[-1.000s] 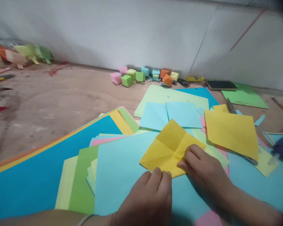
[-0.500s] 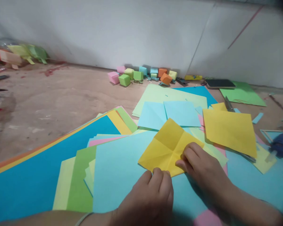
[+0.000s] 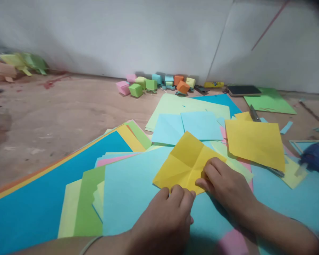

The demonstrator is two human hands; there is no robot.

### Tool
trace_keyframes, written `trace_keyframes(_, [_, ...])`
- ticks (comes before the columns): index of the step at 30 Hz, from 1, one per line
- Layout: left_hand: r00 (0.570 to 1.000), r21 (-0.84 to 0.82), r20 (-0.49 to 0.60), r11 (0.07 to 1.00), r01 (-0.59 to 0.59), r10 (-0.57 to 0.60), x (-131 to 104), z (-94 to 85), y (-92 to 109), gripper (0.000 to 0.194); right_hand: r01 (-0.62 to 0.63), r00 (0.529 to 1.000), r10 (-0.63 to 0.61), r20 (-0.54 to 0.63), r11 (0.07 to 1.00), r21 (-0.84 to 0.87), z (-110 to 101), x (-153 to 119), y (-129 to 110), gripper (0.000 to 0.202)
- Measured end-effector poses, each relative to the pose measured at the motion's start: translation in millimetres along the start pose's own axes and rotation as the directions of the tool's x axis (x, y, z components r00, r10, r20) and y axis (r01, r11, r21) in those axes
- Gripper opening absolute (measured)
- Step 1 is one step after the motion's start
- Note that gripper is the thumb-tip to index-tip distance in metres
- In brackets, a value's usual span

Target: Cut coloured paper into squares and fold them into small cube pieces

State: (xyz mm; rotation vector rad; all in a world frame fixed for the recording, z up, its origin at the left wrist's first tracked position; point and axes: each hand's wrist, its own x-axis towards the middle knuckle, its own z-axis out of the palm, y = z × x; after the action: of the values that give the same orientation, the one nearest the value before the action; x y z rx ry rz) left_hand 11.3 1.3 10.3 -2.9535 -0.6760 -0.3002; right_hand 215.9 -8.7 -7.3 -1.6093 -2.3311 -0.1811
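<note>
A creased square of yellow paper [image 3: 186, 159] lies tilted like a diamond over the light blue sheets [image 3: 133, 187]. Its fold lines cross near the middle. My left hand [image 3: 170, 212] grips the near edge with bent fingers, the thumb mostly hidden underneath. My right hand [image 3: 223, 184] pinches the right side between thumb and fingers. Behind the square lie creased light blue papers [image 3: 202, 125]. Another yellow sheet [image 3: 255, 141] rests to the right of my right hand, on top of other papers.
Small paper cubes [image 3: 151, 85] stand along the white wall. A yellow tube [image 3: 214, 85], a dark phone [image 3: 244, 90] and scissors [image 3: 254, 113] sit at the back right. Stacked coloured sheets [image 3: 42, 198] spread to the left. A dark blue object [image 3: 315, 161] is at the right edge.
The whole view has shifted slightly, so things appear a little further left. Both hands keep their hold on the yellow paper, with barely any movement against it.
</note>
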Motion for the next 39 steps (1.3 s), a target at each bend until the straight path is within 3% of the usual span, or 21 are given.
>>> trace_keyframes(8, [0.999,-0.052,0.029,0.998,-0.022,0.024,1.8,-2.9,-1.8,0.014,0.040,0.999,-0.039,-0.026,0.998,0.041,-2.3,3.3,3.1,0.053])
trace_keyframes(12, [0.999,-0.062,0.045,0.998,-0.018,0.020,3.7,-3.6,-3.1,0.011,0.061,0.998,-0.061,0.014,0.998,0.034,-6.1,7.5,6.6,0.056])
trace_keyframes(15, [0.997,-0.050,0.072,0.998,-0.024,0.028,2.6,-3.3,-3.0,0.011,0.089,0.983,-0.100,0.154,0.993,0.079,-13.7,11.1,19.1,0.049])
trace_keyframes(19, [0.994,-0.039,0.091,0.998,-0.050,0.054,1.4,-3.9,-3.7,0.014,0.040,0.925,-0.128,0.359,0.969,0.243,-21.7,11.7,43.4,0.035])
trace_keyframes(25, [0.975,-0.087,0.182,0.990,-0.113,0.128,9.2,-4.2,-9.6,0.065,-0.062,0.896,-0.085,0.436,0.948,0.313,-22.8,14.5,52.4,0.035])
trace_keyframes(27, [0.973,-0.098,0.186,0.988,-0.119,0.136,10.5,-3.2,-11.2,0.070,-0.093,0.882,-0.072,0.465,0.942,0.323,-23.7,17.1,50.3,0.036])
trace_keyframes(33, [0.989,-0.038,0.080,0.992,-0.122,0.124,-6.2,-6.3,-7.2,0.052,-0.125,0.882,-0.072,0.465,0.917,0.379,-25.6,17.2,50.8,0.036])
trace_keyframes(37, [0.997,0.009,0.064,0.999,-0.048,0.047,-24.6,-7.5,-2.0,0.037,-0.118,0.883,-0.083,0.462,0.913,0.390,-25.8,16.1,52.9,0.036])
trace_keyframes(39, [1.000,0.016,0.028,1.000,0.000,-0.001,-29.4,-7.4,-0.2,0.020,-0.113,0.881,-0.093,0.464,0.911,0.397,-25.3,16.3,54.8,0.035])
